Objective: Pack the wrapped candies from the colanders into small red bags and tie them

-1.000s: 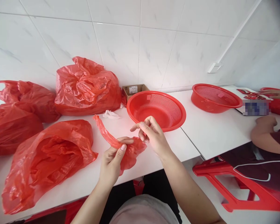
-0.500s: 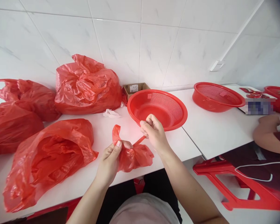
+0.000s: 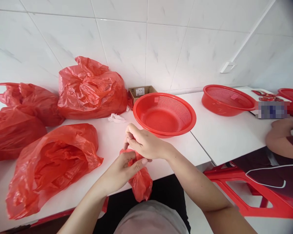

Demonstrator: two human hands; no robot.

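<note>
Between my hands is a small red plastic bag (image 3: 142, 185), its twisted neck up among my fingers and its body hanging over the table's front edge. My left hand (image 3: 122, 170) grips the bag's neck from the left, thumb stretched across it. My right hand (image 3: 143, 141) crosses just above, its fingers curled round the upper end of the bag and partly hiding it. Behind my hands sits an empty red plastic colander (image 3: 164, 115). To the left lies a larger red plastic bag (image 3: 61, 162) with its mouth spread open and crumpled red plastic inside.
Stuffed red bags (image 3: 92, 91) stand along the wall at left. A small cardboard box (image 3: 150, 89) and a crumpled white scrap (image 3: 116, 118) lie behind. Further right are another colander (image 3: 228, 102), a scale (image 3: 271, 107), a co-worker's arm (image 3: 282, 138) and a red stool (image 3: 249, 195).
My right hand has come left and over my left hand, and the stretched end of the bag is drawn in. The small bag has swung down toward me, past the table edge.
</note>
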